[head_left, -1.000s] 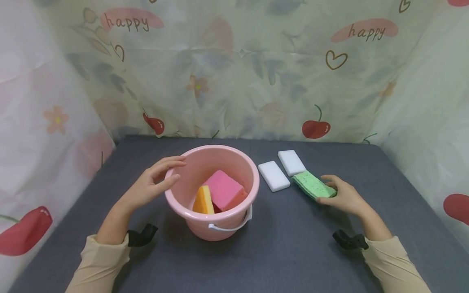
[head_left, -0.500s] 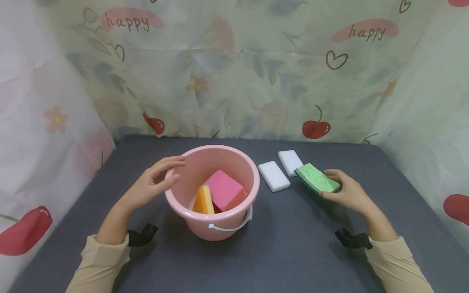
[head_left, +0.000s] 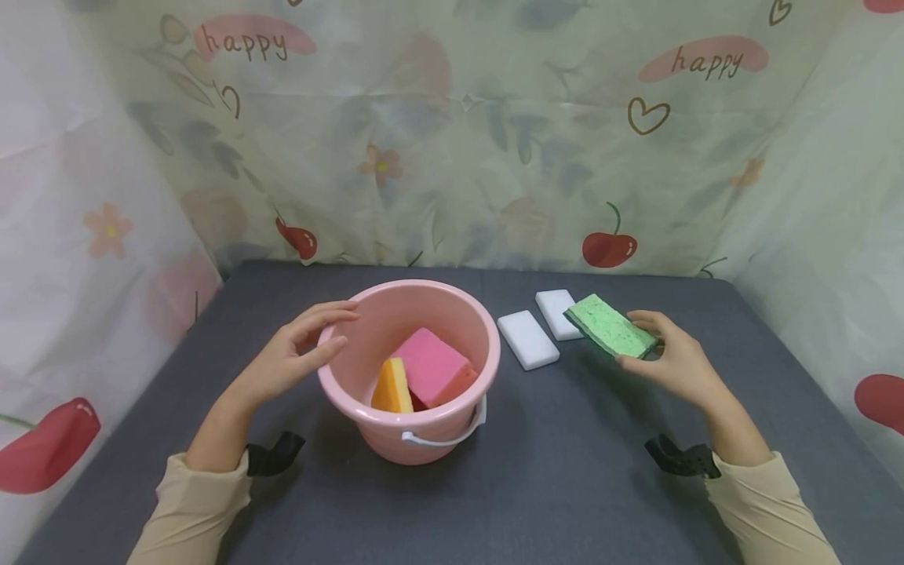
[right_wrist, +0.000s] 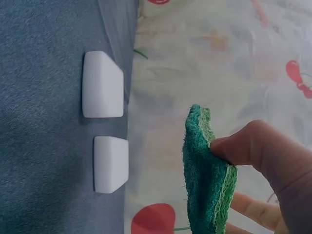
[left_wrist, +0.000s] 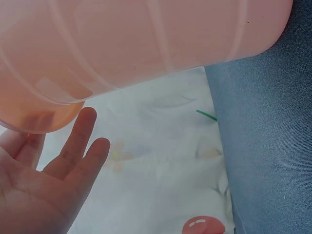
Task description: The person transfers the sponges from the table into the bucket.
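Note:
My right hand (head_left: pixel 671 357) pinches a green scouring sponge (head_left: pixel 611 326) by its near end, between thumb and fingers, above the table. The right wrist view shows the sponge's dark green scrubbing side (right_wrist: pixel 200 170) and lighter edge. My left hand (head_left: pixel 289 349) rests at the left rim of a pink bucket (head_left: pixel 417 431), its fingers loosely extended along the rim. In the left wrist view those fingers (left_wrist: pixel 78 146) reach up to the bucket's edge. Inside the bucket lie a pink sponge (head_left: pixel 432 369) and a yellow sponge (head_left: pixel 392 387), with something reddish partly hidden below.
Two white sponge blocks (head_left: pixel 528 340) lie side by side on the dark table (head_left: pixel 551 486), right of the bucket. The green sponge partly covers the farther block (head_left: pixel 558 314) in the head view. A white handle (head_left: pixel 445 438) hangs at the bucket's front. Patterned cloth (head_left: pixel 466 157) surrounds the table.
The right hand has lifted the green sponge off the table, moving slightly up and to the right. The left hand and the bucket have stayed where they were.

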Demonstrator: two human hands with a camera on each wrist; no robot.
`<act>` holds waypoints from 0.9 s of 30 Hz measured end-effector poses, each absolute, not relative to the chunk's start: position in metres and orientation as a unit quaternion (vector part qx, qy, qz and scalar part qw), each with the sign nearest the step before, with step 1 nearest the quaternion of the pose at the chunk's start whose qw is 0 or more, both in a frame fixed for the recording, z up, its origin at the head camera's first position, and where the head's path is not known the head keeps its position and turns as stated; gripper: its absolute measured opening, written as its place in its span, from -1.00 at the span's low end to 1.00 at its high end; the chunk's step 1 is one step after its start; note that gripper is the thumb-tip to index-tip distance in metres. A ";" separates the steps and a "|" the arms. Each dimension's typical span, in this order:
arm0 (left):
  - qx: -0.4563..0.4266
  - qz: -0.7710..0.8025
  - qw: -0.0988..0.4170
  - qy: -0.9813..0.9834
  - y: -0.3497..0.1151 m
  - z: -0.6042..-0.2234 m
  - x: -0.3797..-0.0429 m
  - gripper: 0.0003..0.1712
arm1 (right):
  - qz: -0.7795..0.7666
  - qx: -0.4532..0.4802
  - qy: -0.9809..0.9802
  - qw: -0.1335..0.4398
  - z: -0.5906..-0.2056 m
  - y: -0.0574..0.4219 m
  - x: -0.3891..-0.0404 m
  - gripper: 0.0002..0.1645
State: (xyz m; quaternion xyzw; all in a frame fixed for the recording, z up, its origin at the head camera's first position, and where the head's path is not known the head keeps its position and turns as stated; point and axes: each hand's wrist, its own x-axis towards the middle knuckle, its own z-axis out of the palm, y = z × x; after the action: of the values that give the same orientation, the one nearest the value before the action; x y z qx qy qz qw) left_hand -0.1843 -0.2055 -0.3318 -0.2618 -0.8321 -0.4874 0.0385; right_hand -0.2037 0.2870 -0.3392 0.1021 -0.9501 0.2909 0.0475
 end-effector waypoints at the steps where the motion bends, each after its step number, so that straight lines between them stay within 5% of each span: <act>1: -0.260 -0.487 0.038 -0.833 -0.206 -0.332 -0.184 -0.57 | 0.292 0.105 -0.949 0.050 -0.338 0.286 -0.203 -0.17; 27: -0.258 -0.488 0.036 -0.833 -0.205 -0.332 -0.184 -0.57 | 0.319 0.125 -0.931 0.128 -0.319 0.266 -0.199 -0.25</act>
State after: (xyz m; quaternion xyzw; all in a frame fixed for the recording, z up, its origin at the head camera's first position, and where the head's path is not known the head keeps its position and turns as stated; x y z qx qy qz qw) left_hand -0.1840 -0.2052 -0.3321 -0.2579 -0.8333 -0.4876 0.0363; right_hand -0.1993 0.2664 -0.3193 0.1249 -0.9308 0.3188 0.1280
